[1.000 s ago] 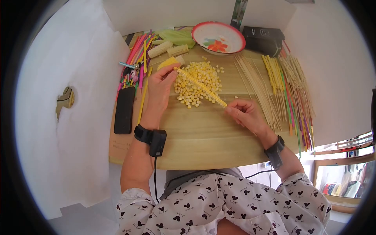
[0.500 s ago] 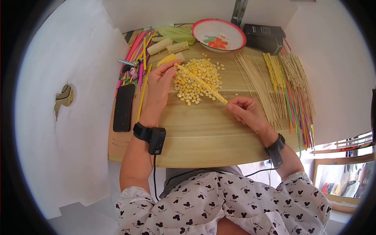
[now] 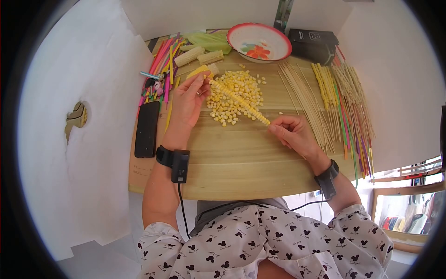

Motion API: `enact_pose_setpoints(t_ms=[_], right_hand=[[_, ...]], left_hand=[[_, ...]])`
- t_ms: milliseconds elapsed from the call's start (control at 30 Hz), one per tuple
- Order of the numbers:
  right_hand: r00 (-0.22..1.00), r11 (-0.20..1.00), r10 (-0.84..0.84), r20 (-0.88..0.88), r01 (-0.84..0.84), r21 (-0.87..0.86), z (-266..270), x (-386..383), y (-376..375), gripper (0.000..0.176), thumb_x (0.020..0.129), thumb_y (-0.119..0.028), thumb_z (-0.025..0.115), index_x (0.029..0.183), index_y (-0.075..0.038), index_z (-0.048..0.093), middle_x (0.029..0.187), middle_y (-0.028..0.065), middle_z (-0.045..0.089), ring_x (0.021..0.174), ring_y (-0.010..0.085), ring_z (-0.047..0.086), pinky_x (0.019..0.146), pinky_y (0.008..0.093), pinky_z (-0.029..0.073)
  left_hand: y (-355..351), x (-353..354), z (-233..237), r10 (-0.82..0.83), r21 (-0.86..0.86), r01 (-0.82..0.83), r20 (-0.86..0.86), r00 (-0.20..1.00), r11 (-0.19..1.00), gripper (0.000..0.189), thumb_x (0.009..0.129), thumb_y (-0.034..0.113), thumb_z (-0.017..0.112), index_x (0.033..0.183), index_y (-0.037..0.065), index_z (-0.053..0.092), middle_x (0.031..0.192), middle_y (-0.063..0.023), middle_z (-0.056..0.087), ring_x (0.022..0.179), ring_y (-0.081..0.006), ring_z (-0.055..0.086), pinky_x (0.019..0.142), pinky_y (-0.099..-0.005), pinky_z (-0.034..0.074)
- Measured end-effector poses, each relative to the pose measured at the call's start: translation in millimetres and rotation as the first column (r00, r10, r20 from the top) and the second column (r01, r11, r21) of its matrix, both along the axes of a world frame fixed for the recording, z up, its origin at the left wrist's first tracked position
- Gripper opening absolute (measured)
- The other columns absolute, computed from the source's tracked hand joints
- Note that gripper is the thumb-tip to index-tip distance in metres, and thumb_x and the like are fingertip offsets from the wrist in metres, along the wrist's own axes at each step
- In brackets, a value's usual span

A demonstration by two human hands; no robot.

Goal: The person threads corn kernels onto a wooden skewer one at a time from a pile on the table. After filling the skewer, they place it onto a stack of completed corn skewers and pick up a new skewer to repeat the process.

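Note:
My right hand (image 3: 295,134) pinches the lower end of a skewer of corn kernels (image 3: 239,100), which slants up to the left over the pile. Yellow kernels are threaded closely along most of its visible length. At the skewer's upper tip is my left hand (image 3: 187,100), its thumb and fingertips closed together on what looks like a small corn kernel, partly hidden by the fingers. Loose corn kernels (image 3: 227,114) lie heaped on the wooden table beneath the skewer. Behind my left fingers rests a partly stripped corn cob (image 3: 199,70).
Bare cobs (image 3: 189,56) and a green husk (image 3: 211,41) lie at the back, beside a red-rimmed bowl (image 3: 246,35) and a black box (image 3: 313,44). Thin sticks (image 3: 306,104) and filled skewers (image 3: 350,83) are at right. A phone (image 3: 147,129) and coloured strips (image 3: 160,60) are at left.
My left fingers have shifted slightly up and left at the skewer's upper end, and the wrist has turned a little. My right hand and the skewer have barely moved.

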State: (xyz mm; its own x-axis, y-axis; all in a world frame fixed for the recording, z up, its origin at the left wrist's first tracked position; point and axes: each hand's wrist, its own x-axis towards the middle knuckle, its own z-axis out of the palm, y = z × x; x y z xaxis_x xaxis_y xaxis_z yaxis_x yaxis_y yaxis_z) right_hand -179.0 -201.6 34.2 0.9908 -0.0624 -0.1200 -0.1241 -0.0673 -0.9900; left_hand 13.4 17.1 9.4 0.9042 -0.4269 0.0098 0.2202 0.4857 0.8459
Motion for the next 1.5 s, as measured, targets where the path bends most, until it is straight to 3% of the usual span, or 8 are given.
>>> enact_pose_setpoints(t_ms=[800,1100,1267,1400,1500], right_hand=[[1.000,1.000,-0.010,0.013,0.010,-0.017,-2.8,0.8,-0.9,0.014,0.089,-0.016,0.063,0.086,-0.003,0.065,0.057,-0.0082,0.047,0.047,-0.0010,0.037,0.042,0.0174,0.026],[0.999,0.998,-0.016,0.038,0.018,-0.056,-5.7,1.1,-0.5,0.013,0.089,-0.015,0.063,0.086,-0.003,0.064,0.058,-0.0095,0.046,0.049,-0.0018,0.036,0.043,0.0169,0.026],[0.996,0.990,-0.031,0.079,0.041,-0.133,-6.2,1.0,2.6,0.012,0.089,-0.014,0.062,0.085,-0.003,0.064,0.060,-0.0109,0.046,0.052,-0.0024,0.036,0.044,0.0167,0.026],[0.997,0.989,-0.042,0.058,0.050,-0.140,-3.1,-1.4,2.7,0.012,0.089,-0.013,0.062,0.085,-0.002,0.065,0.063,-0.0104,0.048,0.054,-0.0025,0.037,0.046,0.0166,0.027],[0.997,0.991,-0.037,0.064,0.045,-0.128,-4.0,-2.1,2.0,0.013,0.089,-0.014,0.063,0.086,-0.002,0.065,0.063,-0.0103,0.048,0.055,-0.0024,0.037,0.046,0.0166,0.028]], left_hand=[[0.4,2.9,-6.5,-0.036,-0.031,0.037,0.054,0.998,0.999,0.025,0.088,0.011,0.062,0.110,-0.001,0.063,0.095,-0.0053,0.065,0.078,-0.0090,0.057,0.072,-0.0241,0.048],[-2.7,0.0,-7.6,0.009,0.042,-0.012,0.079,0.997,0.999,0.024,0.087,0.012,0.064,0.107,0.000,0.064,0.093,-0.0050,0.066,0.078,-0.0092,0.058,0.072,-0.0235,0.047],[-4.0,-5.9,-2.2,0.020,0.043,-0.018,-0.038,0.999,0.999,0.025,0.088,0.012,0.062,0.110,0.000,0.062,0.097,-0.0065,0.065,0.078,-0.0102,0.058,0.073,-0.0243,0.047],[-2.8,-2.4,-6.1,-0.005,-0.023,0.005,-0.036,0.999,1.000,0.025,0.088,0.012,0.062,0.110,0.000,0.061,0.096,-0.0065,0.065,0.079,-0.0109,0.058,0.074,-0.0253,0.047],[-3.1,-4.4,-6.3,0.023,-0.063,-0.032,-0.134,0.991,0.998,0.020,0.085,0.012,0.067,0.102,0.002,0.065,0.086,-0.0036,0.064,0.078,-0.0122,0.060,0.071,-0.0250,0.047]])
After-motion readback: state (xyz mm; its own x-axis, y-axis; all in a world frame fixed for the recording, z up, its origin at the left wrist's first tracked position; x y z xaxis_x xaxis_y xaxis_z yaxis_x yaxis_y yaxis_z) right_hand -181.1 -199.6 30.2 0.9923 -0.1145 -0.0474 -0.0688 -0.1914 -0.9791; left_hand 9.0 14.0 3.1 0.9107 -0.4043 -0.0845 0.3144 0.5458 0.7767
